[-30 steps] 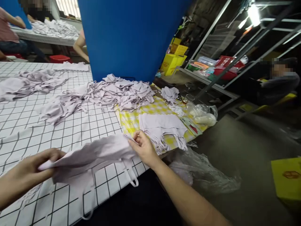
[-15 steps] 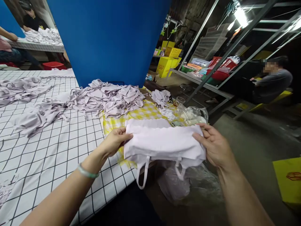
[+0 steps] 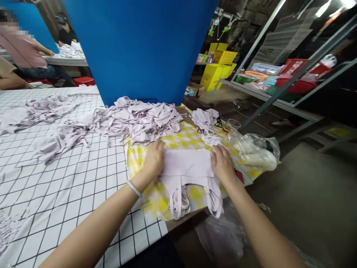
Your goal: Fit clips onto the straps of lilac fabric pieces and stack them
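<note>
A small stack of folded pale lilac garments [image 3: 187, 167] lies on a yellow checked cloth [image 3: 195, 193] at the table's right end, its straps hanging over the edge. My left hand [image 3: 154, 159] rests flat on the stack's left side, fingers stretched out. Flat on the right side lies my right hand [image 3: 223, 164]. Neither hand grips anything. A green bangle sits on my left wrist.
A heap of loose lilac garments [image 3: 139, 117] lies behind the stack, more [image 3: 36, 111] spread over the black-and-white grid tablecloth [image 3: 69, 193]. A clear plastic bag [image 3: 256, 152] and a glass [image 3: 230, 125] stand to the right. A blue panel [image 3: 139, 48] rises behind; people sit at the far left.
Both hands carried the folded garment from mid-air down onto the stack on the yellow cloth and now press on it with flat fingers.
</note>
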Available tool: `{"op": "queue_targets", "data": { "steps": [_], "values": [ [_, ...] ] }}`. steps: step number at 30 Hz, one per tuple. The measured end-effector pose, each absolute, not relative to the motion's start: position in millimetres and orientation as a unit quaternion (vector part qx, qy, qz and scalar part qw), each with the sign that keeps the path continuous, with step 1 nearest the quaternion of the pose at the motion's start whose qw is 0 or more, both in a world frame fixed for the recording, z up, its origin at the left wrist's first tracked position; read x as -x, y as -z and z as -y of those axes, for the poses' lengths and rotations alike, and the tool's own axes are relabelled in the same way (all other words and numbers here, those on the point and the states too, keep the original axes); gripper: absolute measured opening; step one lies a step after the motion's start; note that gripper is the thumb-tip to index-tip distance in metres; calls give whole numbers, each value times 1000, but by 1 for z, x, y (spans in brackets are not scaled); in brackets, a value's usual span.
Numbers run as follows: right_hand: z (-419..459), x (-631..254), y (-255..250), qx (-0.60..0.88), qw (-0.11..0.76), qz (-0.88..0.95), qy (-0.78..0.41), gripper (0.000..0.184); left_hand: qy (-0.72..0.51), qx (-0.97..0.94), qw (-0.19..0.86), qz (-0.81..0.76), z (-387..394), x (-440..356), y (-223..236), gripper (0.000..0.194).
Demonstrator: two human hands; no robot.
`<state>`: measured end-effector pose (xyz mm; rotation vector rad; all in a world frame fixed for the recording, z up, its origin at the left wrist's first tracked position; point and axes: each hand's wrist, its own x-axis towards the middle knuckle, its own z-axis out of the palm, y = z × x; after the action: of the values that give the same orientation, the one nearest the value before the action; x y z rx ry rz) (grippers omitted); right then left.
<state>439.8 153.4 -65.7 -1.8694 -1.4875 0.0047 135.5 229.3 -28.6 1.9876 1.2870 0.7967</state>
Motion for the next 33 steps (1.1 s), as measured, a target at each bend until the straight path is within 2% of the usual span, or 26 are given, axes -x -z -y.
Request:
{"op": "queue_targets", "data": {
  "steps": [2,4,8,11,13,14,16,18,19,21,23,26,28,31,33],
  "values": [
    [-154,-436,76,720,271,638,28,54,-220,-866,211,-396,-221,-142,36,43],
    [-152,-440,94,719,193,667,-4,64,-127,-909,162,-363,-216,-147,43,57],
    [-154,-466,116,727,118,674,-50,77,-63,-901,198,-381,-208,-134,40,74],
    [-178,-451,89,744,103,660,17,73,-106,-872,246,-410,-190,-93,20,79],
    [-204,-392,54,707,139,688,82,60,-149,-821,310,-456,-168,-55,5,80],
    [-220,-346,36,663,164,728,66,51,-169,-786,347,-484,-156,-35,-1,79],
    [-252,-231,7,542,199,815,-48,37,-229,-720,391,-526,-132,1,-7,73],
    [-282,-109,-6,463,175,854,-159,28,-292,-670,395,-557,-112,31,-6,65],
    [-296,-53,-7,451,170,860,-167,26,-318,-654,385,-569,-104,43,-3,61],
    [-318,36,-6,447,178,862,-158,34,-353,-636,357,-586,-92,67,3,53],
    [-332,87,-6,440,172,868,-151,32,-372,-627,325,-603,-82,90,9,48],
    [-326,94,-15,401,168,889,-144,15,-378,-604,275,-646,-69,127,13,42],
    [-299,63,-22,361,161,906,-150,15,-375,-609,217,-665,-64,147,16,42],
    [-223,-6,-22,255,159,929,-216,15,-345,-652,101,-668,-68,162,24,58],
    [-161,-53,-18,197,168,923,-285,19,-290,-696,65,-654,-75,162,31,66]
  ]
}}
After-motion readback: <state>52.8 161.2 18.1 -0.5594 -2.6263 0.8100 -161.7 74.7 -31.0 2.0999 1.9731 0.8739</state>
